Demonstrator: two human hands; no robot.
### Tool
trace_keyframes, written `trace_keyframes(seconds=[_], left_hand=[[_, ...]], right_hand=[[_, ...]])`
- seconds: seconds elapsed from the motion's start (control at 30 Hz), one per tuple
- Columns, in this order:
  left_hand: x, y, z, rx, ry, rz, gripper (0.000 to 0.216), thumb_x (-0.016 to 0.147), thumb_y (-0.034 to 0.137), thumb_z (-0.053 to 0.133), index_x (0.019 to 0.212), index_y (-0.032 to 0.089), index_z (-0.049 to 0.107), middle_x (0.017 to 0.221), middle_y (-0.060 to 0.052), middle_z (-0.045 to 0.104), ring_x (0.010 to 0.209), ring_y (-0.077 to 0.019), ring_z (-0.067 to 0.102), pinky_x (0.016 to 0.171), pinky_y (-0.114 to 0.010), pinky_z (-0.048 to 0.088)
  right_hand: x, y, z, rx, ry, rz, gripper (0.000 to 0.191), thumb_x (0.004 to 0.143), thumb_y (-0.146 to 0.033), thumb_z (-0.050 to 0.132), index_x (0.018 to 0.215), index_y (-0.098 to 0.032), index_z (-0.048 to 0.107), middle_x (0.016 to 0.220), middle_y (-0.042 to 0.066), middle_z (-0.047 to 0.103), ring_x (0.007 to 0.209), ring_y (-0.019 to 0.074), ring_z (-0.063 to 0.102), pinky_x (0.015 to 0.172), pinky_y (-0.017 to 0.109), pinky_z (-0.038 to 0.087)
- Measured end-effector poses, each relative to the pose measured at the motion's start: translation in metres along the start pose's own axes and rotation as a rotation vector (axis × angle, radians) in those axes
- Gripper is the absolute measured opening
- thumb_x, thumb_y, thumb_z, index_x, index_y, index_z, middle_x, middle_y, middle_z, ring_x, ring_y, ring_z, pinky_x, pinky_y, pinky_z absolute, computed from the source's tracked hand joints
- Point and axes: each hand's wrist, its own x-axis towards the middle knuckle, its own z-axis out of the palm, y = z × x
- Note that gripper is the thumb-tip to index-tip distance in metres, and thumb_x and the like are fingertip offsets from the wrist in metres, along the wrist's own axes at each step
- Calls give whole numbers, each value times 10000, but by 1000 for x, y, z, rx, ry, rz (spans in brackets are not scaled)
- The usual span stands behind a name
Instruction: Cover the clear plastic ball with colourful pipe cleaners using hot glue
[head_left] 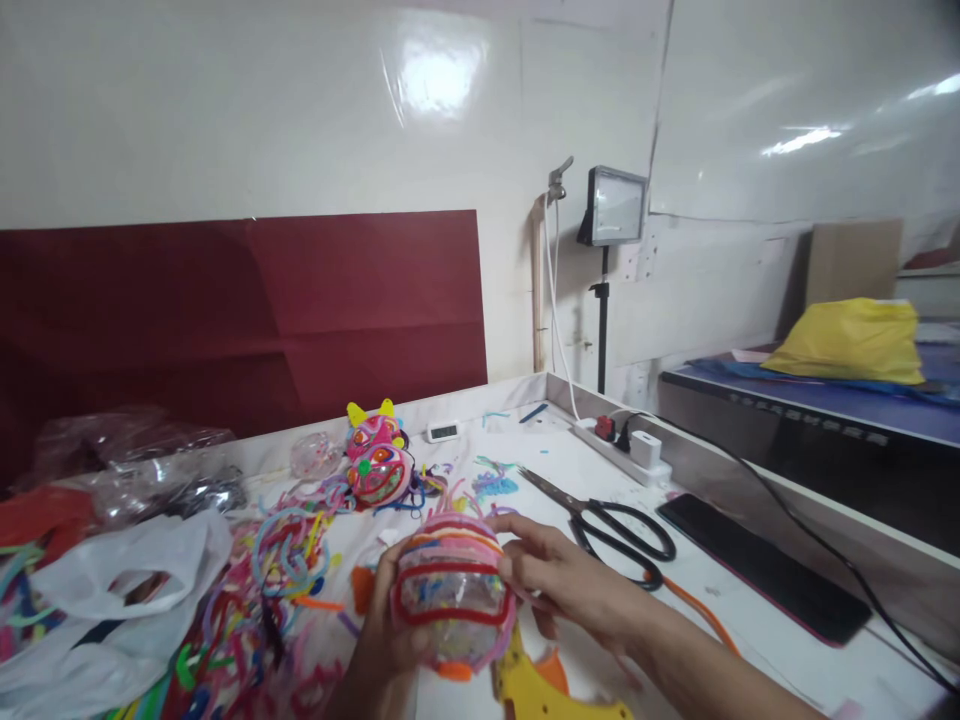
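Note:
Both my hands hold a clear plastic ball wrapped in pink, red and orange pipe cleaners (453,590) just above the white table (750,640). My left hand (386,625) cups it from below and behind, fingers curled round it. My right hand (559,580) grips its right side, fingers pressed on the pipe-cleaner bands. A finished pipe-cleaner figure with yellow horns (377,460) stands farther back on the table.
A heap of coloured pipe cleaners (255,600) and white plastic bags (112,600) lie left. Black-handled scissors (611,525), a power strip (622,445), a black tablet (765,565), and a yellow glue gun (540,690) lie right and near. A lamp on a stand (611,215) stands at the wall.

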Motion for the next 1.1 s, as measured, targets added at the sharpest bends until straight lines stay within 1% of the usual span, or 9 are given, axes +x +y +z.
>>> trace_keyframes(seconds=[0.13, 0.23, 0.33, 0.53, 0.73, 0.8, 0.9, 0.97, 1.1], left_hand=[[-8, 2, 25, 9, 82, 56, 769, 422, 330, 978, 1118, 254, 661, 1031, -67, 781, 907, -307, 750, 755, -360, 604], [-12, 3, 37, -25, 42, 39, 980, 419, 391, 985, 1296, 298, 558, 1124, -81, 765, 1031, -342, 726, 854, -393, 585], [-14, 4, 38, 28, 4, 9, 1146, 446, 458, 971, 1438, 332, 413, 1190, -96, 739, 1130, -361, 683, 981, -446, 530], [-20, 1, 28, 283, -114, 154, 981, 571, 501, 909, 1430, 333, 466, 1422, -127, 589, 1323, -378, 544, 1068, -446, 481], [-24, 4, 24, 355, -168, 123, 928, 619, 545, 868, 1438, 340, 481, 1412, -115, 593, 1301, -375, 557, 1075, -457, 473], [-24, 7, 23, 444, -210, 209, 839, 675, 564, 821, 1421, 330, 516, 1422, -119, 573, 1343, -388, 506, 1125, -494, 408], [-24, 11, 22, 566, -276, 325, 697, 748, 572, 753, 1380, 341, 571, 1535, -112, 430, 1448, -414, 349, 1161, -538, 328], [-25, 13, 24, 563, -284, 321, 613, 780, 578, 719, 1344, 372, 599, 1575, -94, 359, 1468, -416, 313, 1140, -548, 347], [-29, 19, 36, 526, -276, 297, 534, 795, 573, 708, 1295, 397, 640, 1554, -75, 389, 1474, -401, 308, 1142, -534, 345]], right_hand=[[-4, -1, -5, -34, -1, 13, 463, 717, -311, 655, 1152, -185, 557, 651, -87, 477, 515, 70, 383, 395, 161, 372], [-7, -2, -7, -50, 9, 40, 479, 694, -325, 652, 1140, -188, 542, 646, -92, 471, 506, 65, 351, 394, 161, 351], [-9, -3, -9, -77, 18, 66, 478, 675, -326, 634, 1124, -192, 538, 637, -95, 467, 493, 63, 332, 398, 169, 338], [-12, -3, -12, -113, 43, 117, 458, 667, -325, 641, 1100, -203, 553, 622, -104, 441, 487, 64, 335, 399, 166, 328], [-11, -3, -15, -130, 22, 112, 393, 674, -274, 619, 1058, -197, 583, 619, -96, 465, 473, 64, 365, 372, 157, 321], [-10, -2, -16, -134, 5, 96, 358, 685, -268, 613, 1033, -187, 594, 628, -89, 477, 482, 62, 383, 370, 151, 320], [-10, 0, -17, -139, 0, 101, 341, 681, -256, 615, 1013, -182, 606, 622, -90, 472, 479, 59, 374, 363, 147, 318], [-10, -1, -17, -131, 4, 111, 373, 664, -254, 616, 1030, -180, 607, 631, -88, 479, 476, 57, 359, 358, 149, 314], [-13, -6, -16, -159, 18, 133, 414, 650, -276, 631, 1054, -184, 615, 625, -87, 482, 477, 64, 398, 368, 158, 305]])
